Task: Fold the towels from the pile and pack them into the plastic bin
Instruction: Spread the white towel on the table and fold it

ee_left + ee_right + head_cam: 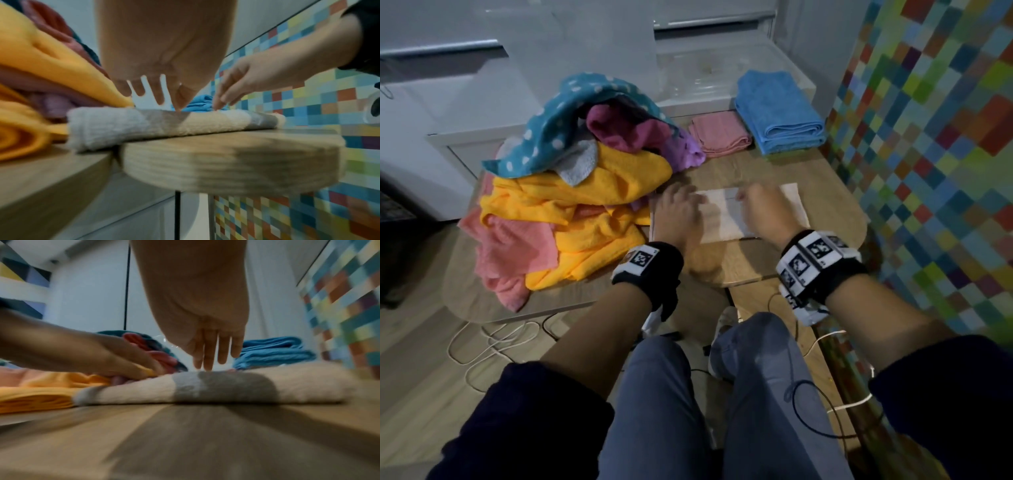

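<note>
A folded white-and-grey towel (pixel 726 214) (pixel 123 125) (pixel 226 386) lies flat near the wooden table's front edge. My left hand (pixel 681 198) (pixel 152 95) rests on its left part with straight, spread fingers. My right hand (pixel 751 195) (pixel 213 360) touches its top middle, fingers straight and pointing down. The loose pile (pixel 571 205) of yellow, pink, teal dotted and purple towels sits left of it. A clear plastic bin (pixel 688 85) stands behind the table. Neither hand holds anything.
A folded pink towel (pixel 719 132) and a folded blue towel (pixel 777 109) lie at the table's (pixel 774 168) back right. A mosaic-tiled wall (pixel 928 137) runs along the right. White cables (pixel 493 342) lie on the floor beside my knees.
</note>
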Available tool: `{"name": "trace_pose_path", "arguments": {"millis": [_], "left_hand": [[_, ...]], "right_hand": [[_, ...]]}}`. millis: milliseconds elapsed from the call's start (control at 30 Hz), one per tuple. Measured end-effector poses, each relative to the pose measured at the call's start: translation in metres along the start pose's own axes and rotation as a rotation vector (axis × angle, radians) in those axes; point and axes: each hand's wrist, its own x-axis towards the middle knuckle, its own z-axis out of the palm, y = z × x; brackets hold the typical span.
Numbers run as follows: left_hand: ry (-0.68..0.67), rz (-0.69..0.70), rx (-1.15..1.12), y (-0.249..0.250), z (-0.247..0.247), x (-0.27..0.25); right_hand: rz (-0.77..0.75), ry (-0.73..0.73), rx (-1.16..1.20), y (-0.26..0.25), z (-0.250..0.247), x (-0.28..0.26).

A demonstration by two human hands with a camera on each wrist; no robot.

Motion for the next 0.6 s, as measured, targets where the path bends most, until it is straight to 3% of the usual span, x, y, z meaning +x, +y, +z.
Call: {"name": "trace_pose_path", "arguments": {"millis": [67,167,400,600], "left_hand": [[-0.213,0.022,-0.016,0.010,0.009,0.000],[-0.355,-0.044,-0.006,0.012,0.013,-0.007],[-0.332,-0.103,0.054,-0.002,0.004,-0.025],[-0.283,-0.080,0.129,0.017,0.008,-0.043]], "right_hand": [[-0.134,-0.184,0.027,-0.012,0.019,-0.005],[-0.078,-0.352,-0.033,-0.009,0.032,-0.013],[0.187,-0.205,-0.063,0.053,0.023,-0.034],[0.249,-0.108,-0.094,0.068,0.016,-0.055]]}}
